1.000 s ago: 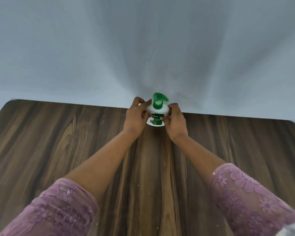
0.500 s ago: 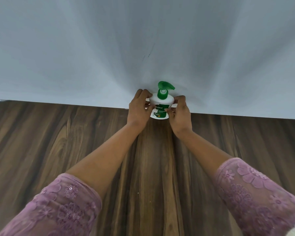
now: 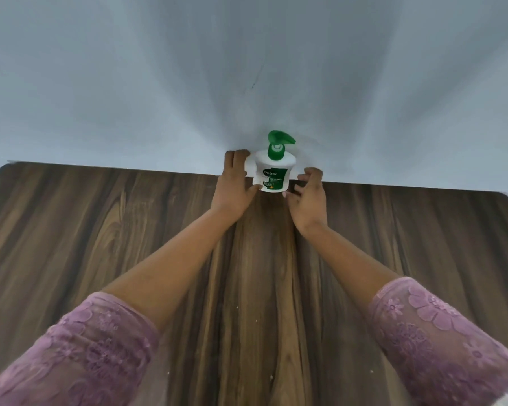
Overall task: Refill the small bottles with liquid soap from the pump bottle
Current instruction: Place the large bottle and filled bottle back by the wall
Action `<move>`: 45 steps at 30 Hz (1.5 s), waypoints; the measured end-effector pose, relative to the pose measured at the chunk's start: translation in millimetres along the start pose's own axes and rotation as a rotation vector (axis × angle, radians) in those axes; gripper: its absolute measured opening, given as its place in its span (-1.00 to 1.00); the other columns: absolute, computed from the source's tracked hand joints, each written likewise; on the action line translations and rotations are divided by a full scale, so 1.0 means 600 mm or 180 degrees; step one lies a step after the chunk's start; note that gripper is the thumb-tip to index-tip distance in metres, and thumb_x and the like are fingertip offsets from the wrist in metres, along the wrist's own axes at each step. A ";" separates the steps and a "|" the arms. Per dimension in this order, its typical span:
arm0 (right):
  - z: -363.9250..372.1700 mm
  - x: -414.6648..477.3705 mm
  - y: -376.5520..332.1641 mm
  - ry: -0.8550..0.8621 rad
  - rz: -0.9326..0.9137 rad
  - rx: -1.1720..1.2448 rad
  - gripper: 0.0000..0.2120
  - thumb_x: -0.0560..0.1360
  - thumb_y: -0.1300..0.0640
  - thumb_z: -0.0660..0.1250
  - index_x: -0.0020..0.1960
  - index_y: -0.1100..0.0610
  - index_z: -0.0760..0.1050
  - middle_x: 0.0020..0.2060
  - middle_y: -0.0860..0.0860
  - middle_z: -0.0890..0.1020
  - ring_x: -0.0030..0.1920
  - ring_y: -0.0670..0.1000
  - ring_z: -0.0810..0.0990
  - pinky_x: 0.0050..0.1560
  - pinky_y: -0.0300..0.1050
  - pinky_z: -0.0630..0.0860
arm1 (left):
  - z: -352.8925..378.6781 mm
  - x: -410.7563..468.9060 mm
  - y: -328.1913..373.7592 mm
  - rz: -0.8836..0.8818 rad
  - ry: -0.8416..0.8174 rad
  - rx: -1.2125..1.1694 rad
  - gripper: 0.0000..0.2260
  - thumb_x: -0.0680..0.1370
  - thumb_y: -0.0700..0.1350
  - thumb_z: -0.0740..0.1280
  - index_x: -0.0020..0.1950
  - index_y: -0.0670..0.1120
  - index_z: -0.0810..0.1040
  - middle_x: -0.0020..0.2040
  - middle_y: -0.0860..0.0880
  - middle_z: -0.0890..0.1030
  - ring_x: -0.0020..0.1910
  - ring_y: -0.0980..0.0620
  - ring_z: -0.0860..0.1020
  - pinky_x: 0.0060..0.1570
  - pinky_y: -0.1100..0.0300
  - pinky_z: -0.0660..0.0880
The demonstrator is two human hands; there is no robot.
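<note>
A white pump bottle (image 3: 272,174) with a green pump head and green label stands upright at the far edge of the wooden table (image 3: 129,230), against the wall. My left hand (image 3: 233,187) wraps its left side, fingers behind it and thumb on its lower front. My right hand (image 3: 308,200) is just right of the bottle with its fingers spread and curled; its thumb tip is near the bottle's bottom corner, while the fingers stand apart from it. No small bottles are clearly visible; a white patch shows between my left fingers and the bottle.
A pale grey wall (image 3: 247,68) rises directly behind the table's far edge. The dark wood tabletop stretches wide to both sides, with rounded far corners. My pink lace sleeves (image 3: 100,347) fill the lower corners.
Both hands carried the bottle away from me toward the wall. My right hand, which gripped the bottle before, has loosened and spread its fingers beside it.
</note>
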State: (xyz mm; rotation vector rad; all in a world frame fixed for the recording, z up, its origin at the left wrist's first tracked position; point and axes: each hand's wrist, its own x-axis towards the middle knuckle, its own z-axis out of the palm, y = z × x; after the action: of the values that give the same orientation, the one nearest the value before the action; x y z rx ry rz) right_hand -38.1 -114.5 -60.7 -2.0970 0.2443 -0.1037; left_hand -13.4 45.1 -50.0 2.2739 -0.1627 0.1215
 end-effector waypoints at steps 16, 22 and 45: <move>-0.088 -0.485 0.137 -0.0981 -0.0104 -0.0221 -0.74 0.45 0.32 0.38 0.10 0.14 0.47 0.13 -0.04 0.44 0.15 -0.08 0.47 0.25 -0.09 0.44 | -0.111 -0.520 -0.020 -0.0196 -0.1440 -0.0831 -0.66 0.43 -0.17 0.40 0.00 0.29 0.54 -0.03 0.11 0.55 -0.06 0.14 0.61 -0.02 0.35 0.53; -0.123 -0.605 0.139 -0.1525 -0.0314 -0.0210 -0.70 0.48 0.37 0.28 0.16 0.10 0.49 0.13 -0.09 0.46 0.16 -0.16 0.47 0.23 -0.16 0.45 | -0.159 -0.611 0.075 0.0536 -0.0966 -0.0301 -0.80 0.48 -0.23 0.19 -0.01 -0.13 0.59 -0.06 0.05 0.57 -0.06 0.22 0.54 -0.04 0.37 0.46; -0.140 -0.724 0.150 -0.1656 -0.0511 -0.0442 -0.77 0.46 0.05 0.26 0.10 0.05 0.52 -0.03 -0.12 0.55 -0.08 -0.18 0.54 -0.09 -0.23 0.51 | -0.005 -0.782 0.127 -0.0645 -0.0954 -0.0670 -0.75 0.39 -0.39 0.33 -0.08 -0.07 0.56 -0.12 0.10 0.55 -0.09 0.16 0.56 -0.11 0.30 0.50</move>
State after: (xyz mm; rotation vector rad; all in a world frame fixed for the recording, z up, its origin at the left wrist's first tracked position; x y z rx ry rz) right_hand -488.8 -136.0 -83.7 -2.1967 -0.2365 0.3699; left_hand -488.5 34.3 -57.3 2.0732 -0.0951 -0.3294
